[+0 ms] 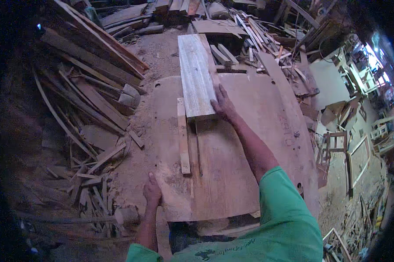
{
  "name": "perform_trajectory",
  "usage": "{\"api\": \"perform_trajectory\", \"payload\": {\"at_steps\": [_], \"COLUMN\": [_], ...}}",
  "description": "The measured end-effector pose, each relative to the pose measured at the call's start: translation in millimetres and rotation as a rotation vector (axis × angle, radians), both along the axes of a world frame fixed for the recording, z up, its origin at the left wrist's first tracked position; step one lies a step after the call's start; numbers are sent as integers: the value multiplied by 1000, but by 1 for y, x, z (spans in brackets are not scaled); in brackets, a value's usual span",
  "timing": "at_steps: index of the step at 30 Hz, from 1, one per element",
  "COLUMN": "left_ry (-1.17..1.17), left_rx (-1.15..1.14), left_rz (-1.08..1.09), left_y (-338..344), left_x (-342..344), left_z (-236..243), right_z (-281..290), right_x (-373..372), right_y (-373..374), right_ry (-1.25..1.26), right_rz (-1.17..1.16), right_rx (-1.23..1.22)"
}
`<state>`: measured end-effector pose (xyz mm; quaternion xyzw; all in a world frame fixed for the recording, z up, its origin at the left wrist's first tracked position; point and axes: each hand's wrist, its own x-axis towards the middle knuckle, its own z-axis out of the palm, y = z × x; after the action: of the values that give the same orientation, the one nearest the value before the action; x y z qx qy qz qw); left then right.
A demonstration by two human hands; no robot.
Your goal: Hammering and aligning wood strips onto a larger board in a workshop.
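Note:
A long pale plank (197, 76) lies lengthwise on a wide wooden worktable (245, 174), its far end reaching past the table's back edge. My right hand (224, 105) rests against the plank's right side near its closer end, thumb on the top face and fingers stretched forward. Left of the plank, a narrow wooden strip (183, 139) lies along the tabletop. A thin dark slit (199, 150) runs toward me from under the plank. Down at the table's near left edge is my left hand (152, 190); its fingers are too indistinct to read.
Long boards (92, 52) lean at the left above a heap of offcuts (96, 187). Behind the table, scrap strips (253, 35) are piled. Wooden frames (336, 144) stand on the dusty floor to the right, with more scraps (336, 244) nearer me.

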<state>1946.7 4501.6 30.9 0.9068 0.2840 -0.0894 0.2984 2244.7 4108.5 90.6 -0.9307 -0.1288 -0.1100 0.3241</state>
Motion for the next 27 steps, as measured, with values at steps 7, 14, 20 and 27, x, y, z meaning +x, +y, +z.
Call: {"api": "perform_trajectory", "payload": {"at_steps": [7,14,20,27], "left_ry": [-8,-95,97,46], "left_rx": [113,112,26,41], "left_rz": [-57,-66,-39,-17], "left_y": [-2,-7,-9,-8], "left_x": [-4,-5,0,0], "left_z": [-3,4,30,22], "right_z": [-3,12,13,25], "right_x": [11,7,8,18], "right_y": [3,1,-1,-10], "right_ry": [213,319,305,492], "right_rz": [-311,-297,-331,-275], "right_rx": [152,224,224,348]}}
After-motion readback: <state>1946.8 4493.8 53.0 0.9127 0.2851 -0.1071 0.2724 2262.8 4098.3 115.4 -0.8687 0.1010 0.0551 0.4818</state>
